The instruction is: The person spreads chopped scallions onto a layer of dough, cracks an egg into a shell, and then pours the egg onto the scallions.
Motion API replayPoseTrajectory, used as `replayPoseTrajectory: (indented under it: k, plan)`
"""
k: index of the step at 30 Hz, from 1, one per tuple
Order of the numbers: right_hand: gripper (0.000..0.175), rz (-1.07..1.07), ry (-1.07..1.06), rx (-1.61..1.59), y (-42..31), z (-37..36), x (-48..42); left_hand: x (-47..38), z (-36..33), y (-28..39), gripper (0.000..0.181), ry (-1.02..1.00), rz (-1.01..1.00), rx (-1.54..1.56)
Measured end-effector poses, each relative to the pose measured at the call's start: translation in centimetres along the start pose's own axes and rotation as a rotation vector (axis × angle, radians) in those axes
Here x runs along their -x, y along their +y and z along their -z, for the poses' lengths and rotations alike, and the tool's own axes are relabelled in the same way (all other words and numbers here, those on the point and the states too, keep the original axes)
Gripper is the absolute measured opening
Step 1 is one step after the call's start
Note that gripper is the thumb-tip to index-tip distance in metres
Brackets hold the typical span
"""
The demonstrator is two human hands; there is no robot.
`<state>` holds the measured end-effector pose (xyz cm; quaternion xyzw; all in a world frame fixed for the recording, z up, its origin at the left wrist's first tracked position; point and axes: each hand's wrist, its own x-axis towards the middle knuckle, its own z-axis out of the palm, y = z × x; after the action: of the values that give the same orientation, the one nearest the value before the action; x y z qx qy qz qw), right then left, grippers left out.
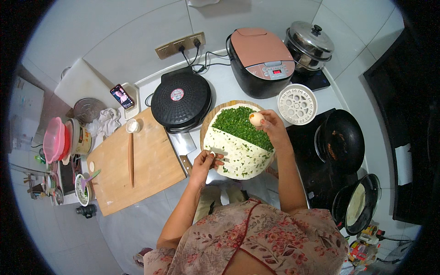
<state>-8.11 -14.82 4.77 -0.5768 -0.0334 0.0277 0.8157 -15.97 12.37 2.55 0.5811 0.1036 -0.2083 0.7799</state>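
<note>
My right hand holds an egg with a small orange-yellow opening in its shell, above chopped green leaves. The greens cover the upper half of a round, thin sheet of dough; loose green bits dot the lower half. Under the dough is a round wooden board. At the dough's left edge, my left hand pinches a small whitish piece, perhaps eggshell, between thumb and finger.
Left are a wooden board, a rolling pin, a cleaver and a black electric griddle. Behind stands a rice cooker. A black wok and a lidded pan are at right, near a white steamer rack.
</note>
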Motion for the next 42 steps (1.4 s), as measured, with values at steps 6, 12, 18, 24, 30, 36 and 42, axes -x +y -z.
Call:
replayPoseTrajectory:
  k: [6, 12, 18, 24, 30, 36, 42]
  plan:
    - [0.046, 0.062, -0.018, 0.043, -2.8, -1.3, -0.4, -0.6, 0.2, 0.4, 0.013, -0.039, -0.025, -0.007]
    - [0.032, 0.170, -0.031, 0.024, -6.3, -3.3, -1.5, -1.0, 0.8, 1.6, 0.013, -0.075, -0.034, -0.041]
    - [0.031, 0.139, -0.005, 0.155, -5.8, -4.0, -1.8, -0.7, 2.8, 1.9, 0.012, -0.085, 0.001, -0.029]
    - [0.031, -0.020, 0.098, 0.461, 1.9, 0.9, 0.2, -0.2, 4.0, 2.2, 0.012, -0.072, -0.009, -0.011]
    - [0.030, -0.093, 0.259, 0.628, 2.8, 1.3, 3.8, -0.2, 4.6, 1.6, 0.012, -0.106, -0.011, 0.004]
    - [0.032, 0.028, 0.315, 0.539, 3.5, 1.5, 5.8, -0.1, 4.8, 1.3, 0.013, -0.156, -0.003, -0.044]
    - [0.033, 0.110, 0.305, 0.354, 0.6, -0.5, 4.9, 0.0, 3.8, 2.1, 0.015, -0.179, 0.020, 0.002]
